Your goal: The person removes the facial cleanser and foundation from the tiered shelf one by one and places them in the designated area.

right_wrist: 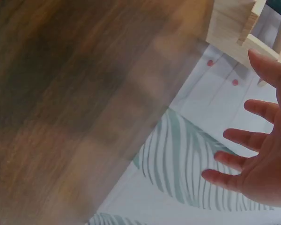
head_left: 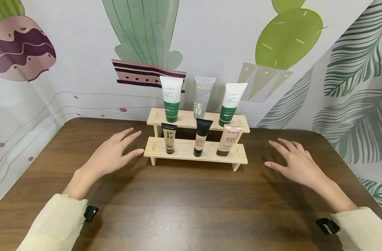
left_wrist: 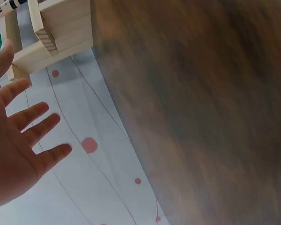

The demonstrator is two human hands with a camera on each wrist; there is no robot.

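A two-step wooden stand [head_left: 185,150] holds two rows of cosmetic tubes. On its upper step are a green-and-white tube [head_left: 171,99] at left, a grey tube [head_left: 201,97] in the middle and another green-and-white tube [head_left: 231,104] at right. The lower step carries a small gold-and-black tube [head_left: 169,137], a beige tube with a black top [head_left: 201,137] and a pink BB cream tube [head_left: 229,140]. My left hand [head_left: 110,153] is left of the stand, fingers spread, apart from it. To the right, my right hand [head_left: 299,162] also has extended fingers and holds nothing.
The stand is on a brown wooden table [head_left: 178,209], near its back edge. Behind hangs a pale cloth [head_left: 216,42] printed with cacti and leaves. A black clip-like device [head_left: 91,213] is at the left cuff, and a similar black device [head_left: 328,226] at the right.
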